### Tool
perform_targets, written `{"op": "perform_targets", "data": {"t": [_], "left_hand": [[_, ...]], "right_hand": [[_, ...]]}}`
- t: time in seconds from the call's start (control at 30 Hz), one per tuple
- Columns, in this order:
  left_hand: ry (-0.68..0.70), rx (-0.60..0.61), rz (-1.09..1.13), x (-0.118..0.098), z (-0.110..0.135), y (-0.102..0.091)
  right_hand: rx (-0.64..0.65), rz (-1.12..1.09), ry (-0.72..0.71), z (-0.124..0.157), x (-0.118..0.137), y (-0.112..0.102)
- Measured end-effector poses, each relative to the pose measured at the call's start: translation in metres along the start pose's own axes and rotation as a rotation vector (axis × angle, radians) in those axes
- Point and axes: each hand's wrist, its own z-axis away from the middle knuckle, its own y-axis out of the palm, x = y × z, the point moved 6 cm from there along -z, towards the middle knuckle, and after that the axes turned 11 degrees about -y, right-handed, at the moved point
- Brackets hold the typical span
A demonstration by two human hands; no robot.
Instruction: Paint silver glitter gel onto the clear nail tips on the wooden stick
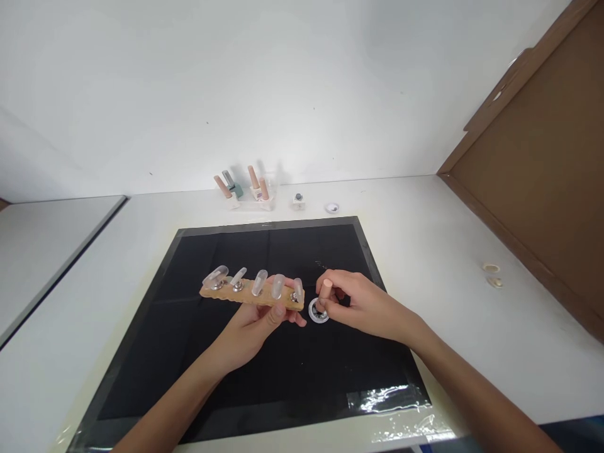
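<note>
My left hand [257, 327] grips a wooden holder strip [250, 296] from below, raised over the black mat [198, 352]. Several clear false nail tips [259, 282] stand on metal mounts along the strip. My right hand [363, 305] pinches a pale pink brush cap [325, 290], its lower end dipped into a small round white pot [318, 312] that rests on the mat just right of the strip.
Several nail polish bottles [243, 187] stand at the back of the white table by the wall, with a small jar [297, 201] and a round lid [333, 207] beside them. Two small rings [493, 275] lie at the right. A brown board [542, 163] leans at the right.
</note>
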Motion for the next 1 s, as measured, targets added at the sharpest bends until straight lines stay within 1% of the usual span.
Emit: {"op": "perform_targets", "data": {"t": [0.2,0.3,0.37,0.43,0.57,0.6,0.67,0.77,0.9,1.0], "left_hand": [[0.000,0.021,-0.015,-0.003,-0.001,0.006],[-0.009,0.006,-0.009,-0.001,-0.002,0.007],[-0.023,-0.011,-0.005,0.001,-0.003,0.006],[-0.036,-0.027,0.004,0.002,-0.003,0.006],[-0.069,-0.045,0.017,0.003,-0.003,0.006],[-0.075,-0.044,0.014,0.003,-0.003,0.006],[-0.076,-0.030,-0.002,0.003,-0.003,0.006],[-0.075,-0.010,-0.033,0.002,-0.003,0.007],[-0.080,-0.004,-0.038,0.002,-0.003,0.009],[-0.068,0.029,-0.028,0.001,-0.002,0.012]], "right_hand": [[-0.014,-0.046,0.021,0.001,-0.001,-0.001],[-0.025,-0.045,0.026,0.003,-0.001,-0.004],[-0.058,-0.045,0.017,0.004,-0.001,-0.010],[-0.147,-0.061,-0.005,0.004,0.000,-0.019],[-0.425,-0.131,-0.073,0.011,0.004,-0.038],[-0.475,-0.170,-0.090,0.013,0.005,-0.041],[-0.527,-0.266,-0.120,0.016,0.006,-0.041],[-0.508,-0.358,-0.147,0.018,0.009,-0.037],[-0.467,-0.330,-0.170,0.018,0.013,-0.032],[-0.443,-0.326,-0.180,0.017,0.015,-0.031]]}}
